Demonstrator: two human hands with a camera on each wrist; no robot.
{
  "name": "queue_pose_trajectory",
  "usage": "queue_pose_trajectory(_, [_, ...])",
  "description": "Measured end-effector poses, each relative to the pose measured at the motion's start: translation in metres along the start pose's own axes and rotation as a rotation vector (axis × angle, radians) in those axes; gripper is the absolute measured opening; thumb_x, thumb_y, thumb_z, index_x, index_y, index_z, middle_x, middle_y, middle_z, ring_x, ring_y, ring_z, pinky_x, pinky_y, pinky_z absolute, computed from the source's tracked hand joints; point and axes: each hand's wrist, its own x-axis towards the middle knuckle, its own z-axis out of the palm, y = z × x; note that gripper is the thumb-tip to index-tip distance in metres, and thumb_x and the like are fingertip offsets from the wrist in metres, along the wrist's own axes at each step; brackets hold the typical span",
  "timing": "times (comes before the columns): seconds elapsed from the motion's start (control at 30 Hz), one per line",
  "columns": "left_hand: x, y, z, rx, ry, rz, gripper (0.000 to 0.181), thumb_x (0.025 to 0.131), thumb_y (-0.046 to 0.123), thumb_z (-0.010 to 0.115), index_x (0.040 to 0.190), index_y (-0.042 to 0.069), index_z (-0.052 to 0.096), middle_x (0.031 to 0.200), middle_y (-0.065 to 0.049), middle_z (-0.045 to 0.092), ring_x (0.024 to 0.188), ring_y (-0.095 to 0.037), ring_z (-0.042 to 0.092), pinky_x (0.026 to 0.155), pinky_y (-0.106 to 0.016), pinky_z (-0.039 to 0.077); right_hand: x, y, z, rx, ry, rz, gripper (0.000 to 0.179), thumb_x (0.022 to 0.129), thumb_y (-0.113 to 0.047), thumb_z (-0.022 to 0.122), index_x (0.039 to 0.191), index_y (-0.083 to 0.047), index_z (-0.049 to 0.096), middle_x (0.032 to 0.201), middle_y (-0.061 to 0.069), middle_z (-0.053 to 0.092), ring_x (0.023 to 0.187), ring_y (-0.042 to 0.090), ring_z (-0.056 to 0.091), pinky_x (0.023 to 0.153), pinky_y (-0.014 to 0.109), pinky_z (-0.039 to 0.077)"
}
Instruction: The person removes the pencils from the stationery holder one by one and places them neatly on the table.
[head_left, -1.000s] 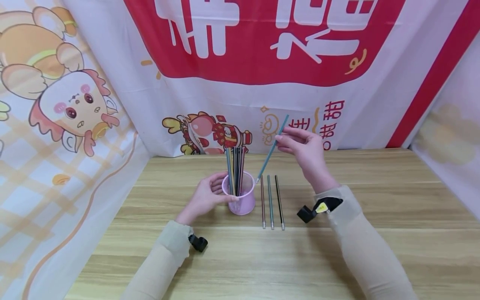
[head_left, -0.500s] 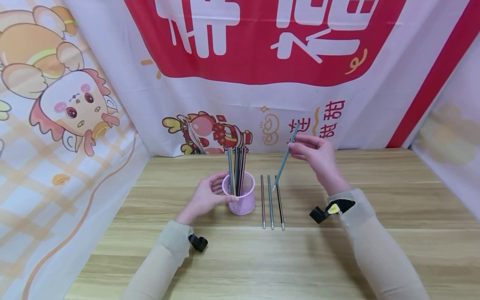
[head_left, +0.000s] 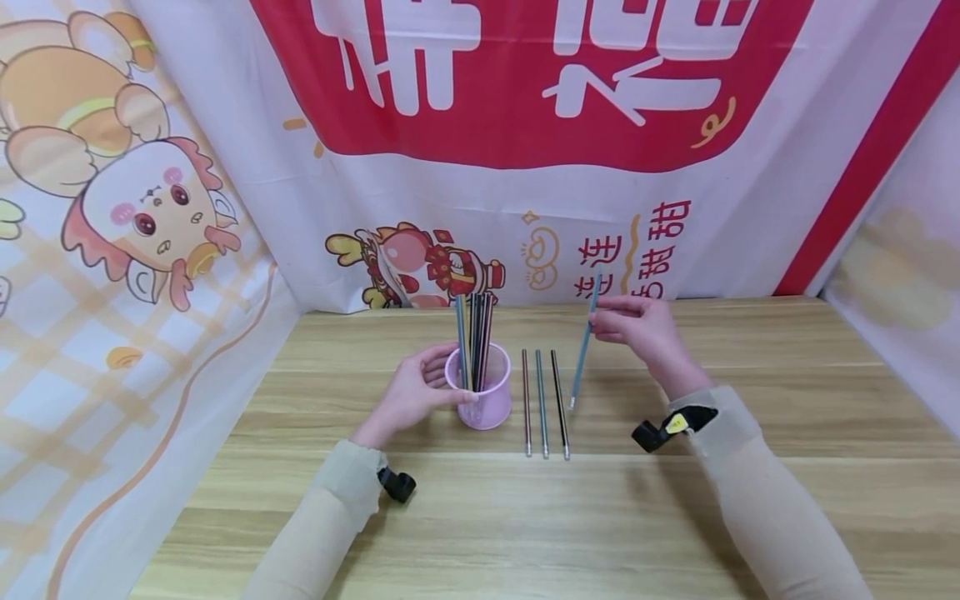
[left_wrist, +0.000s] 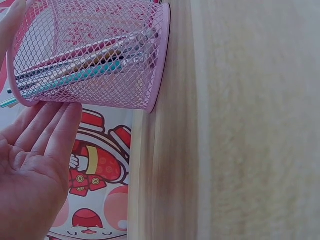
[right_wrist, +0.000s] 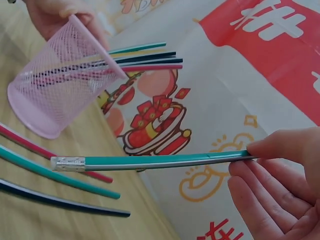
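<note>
A pink mesh pen cup stands upright on the table with several pencils leaning in it. My left hand holds the cup from the left, thumb at the near side of the rim and fingers on the far side. My right hand pinches a teal pencil near its upper end between thumb and fingers. That pencil hangs tilted, its eraser end down, just right of three laid-out pencils: a red one, a teal one and a black one.
The wooden table runs back to a white and red printed cloth. Another printed cloth borders the left side. A black wrist camera sits at my left cuff and another black camera at my right.
My right hand has moved right and down with the teal pencil, from beside the cup past the row of pencils. The left hand has stayed at the cup.
</note>
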Motion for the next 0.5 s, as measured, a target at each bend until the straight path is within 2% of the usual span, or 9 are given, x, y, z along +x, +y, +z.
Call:
queue_pose_trajectory(0.23, [0.0, -0.002, 0.0, -0.004, -0.002, 0.015, 0.083, 0.071, 0.014, 0.095, 0.143, 0.006, 0.054, 0.139, -0.011, 0.06, 0.123, -0.025, 0.061, 0.102, -0.029, 0.051, 0.001, 0.018, -0.004, -0.026, -0.065, 0.016, 0.043, 0.094, -0.011, 0.075, 0.129, 0.009, 0.062, 0.108, 0.017, 0.074, 0.088, 0.019, 0.074, 0.085, 0.033, 0.061])
queue_pose_trajectory(0.33, [0.0, -0.002, 0.0, -0.006, -0.002, 0.018, 0.084, 0.071, 0.015, 0.095, 0.143, 0.005, 0.054, 0.139, -0.012, 0.06, 0.123, -0.026, 0.061, 0.102, -0.03, 0.051, 0.003, 0.025, -0.005, -0.046, -0.093, 0.054, 0.044, 0.093, -0.01, 0.075, 0.13, 0.01, 0.06, 0.107, 0.017, 0.074, 0.087, 0.019, 0.073, 0.087, 0.034, 0.06])
queue_pose_trajectory(0.5, [0.0, -0.001, 0.0, -0.01, -0.006, 0.012, 0.085, 0.071, 0.013, 0.095, 0.145, 0.004, 0.052, 0.141, -0.014, 0.058, 0.123, -0.028, 0.06, 0.103, -0.032, 0.051, 0.005, 0.037, -0.005, -0.077, -0.141, 0.13, 0.044, 0.094, -0.009, 0.074, 0.13, 0.011, 0.06, 0.104, 0.017, 0.074, 0.086, 0.02, 0.074, 0.091, 0.043, 0.059])
